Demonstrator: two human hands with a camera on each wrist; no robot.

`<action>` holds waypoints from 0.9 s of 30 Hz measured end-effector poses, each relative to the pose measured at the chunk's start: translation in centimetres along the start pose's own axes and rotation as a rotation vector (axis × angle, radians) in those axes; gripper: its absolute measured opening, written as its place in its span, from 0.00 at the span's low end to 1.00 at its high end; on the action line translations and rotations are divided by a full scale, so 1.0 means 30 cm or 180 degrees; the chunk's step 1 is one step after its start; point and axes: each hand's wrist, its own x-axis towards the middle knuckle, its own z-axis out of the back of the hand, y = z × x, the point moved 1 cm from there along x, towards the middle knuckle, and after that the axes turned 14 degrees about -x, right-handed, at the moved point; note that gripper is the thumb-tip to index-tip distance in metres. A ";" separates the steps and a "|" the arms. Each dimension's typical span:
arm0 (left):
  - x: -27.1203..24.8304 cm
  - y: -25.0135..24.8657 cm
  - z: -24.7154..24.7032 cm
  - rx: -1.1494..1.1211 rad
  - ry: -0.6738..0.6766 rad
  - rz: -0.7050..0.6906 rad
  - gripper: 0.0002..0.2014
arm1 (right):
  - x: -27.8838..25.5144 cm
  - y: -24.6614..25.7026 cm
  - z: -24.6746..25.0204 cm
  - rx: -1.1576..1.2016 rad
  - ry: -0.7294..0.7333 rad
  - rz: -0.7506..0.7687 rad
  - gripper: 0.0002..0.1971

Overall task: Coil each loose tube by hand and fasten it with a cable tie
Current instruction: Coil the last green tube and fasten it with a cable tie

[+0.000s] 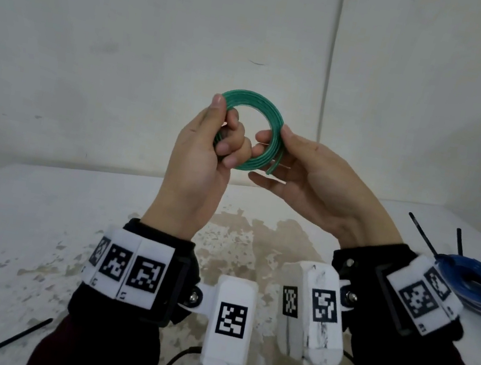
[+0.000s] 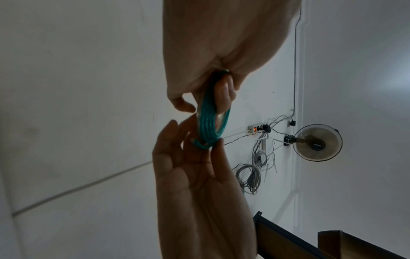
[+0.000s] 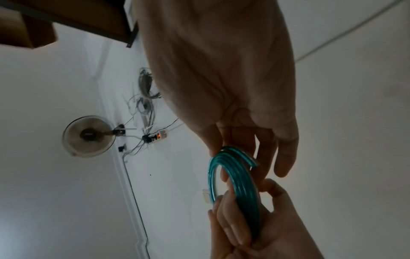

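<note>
Over on the left of the worn white surface (image 1: 19, 207) there's one loose thin black plastic cable tie (image 1: 12, 341) lying flat, plus a dark bit at the very corner we can't make out. Moving in, our left hand (image 1: 202, 156) has its fingers (image 1: 232, 145) curled through the middle of the coiled translucent green plastic tube (image 1: 256, 101), thumb clamped on the outer rim, so it's got a proper hold. The coil is up in the air in front of us, well clear of the surface. Our right hand (image 1: 308, 175) pinches the coil's right side between thumb and forefinger, the other fingers hanging relaxed under it.

Handling-wise, we'd guess this tube is light and springy. One cut end already pokes out loose at the lower right, so it probably wants to unwind the moment the pinch lets go. The glossy look suggests it's a bit slippery too. Best spot to hold is probably right across all the turns, near that free end.

Count: one green coil in hand, and one coiled blue plastic tube (image 1: 477, 288) at far right with a few black tie tails sticking up.
</note>
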 end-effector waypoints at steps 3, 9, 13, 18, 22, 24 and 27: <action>0.000 0.008 -0.004 -0.0216 0.0011 -0.0075 0.18 | 0.003 -0.005 -0.002 0.0020 0.0142 0.0060 0.18; -0.004 0.011 -0.015 -0.0227 0.0155 -0.0094 0.17 | 0.003 -0.006 0.013 -0.0125 0.0363 0.0239 0.18; -0.010 0.009 -0.020 -0.0141 0.0445 0.0214 0.17 | 0.007 0.000 0.034 -0.0173 0.0185 0.0323 0.19; -0.023 -0.009 -0.002 0.0634 0.0657 0.1105 0.14 | -0.028 0.024 0.070 -0.1194 0.0102 0.0306 0.19; -0.029 -0.009 0.007 0.1052 0.0738 0.1183 0.15 | -0.023 0.011 0.038 -0.1346 -0.0005 0.0161 0.19; -0.026 -0.007 0.002 0.0881 0.0566 0.0990 0.16 | -0.013 0.012 0.019 -0.0974 -0.0227 0.0049 0.19; -0.025 -0.017 -0.009 0.0751 0.0374 0.0755 0.18 | -0.012 0.014 0.012 -0.0696 -0.0206 -0.0010 0.20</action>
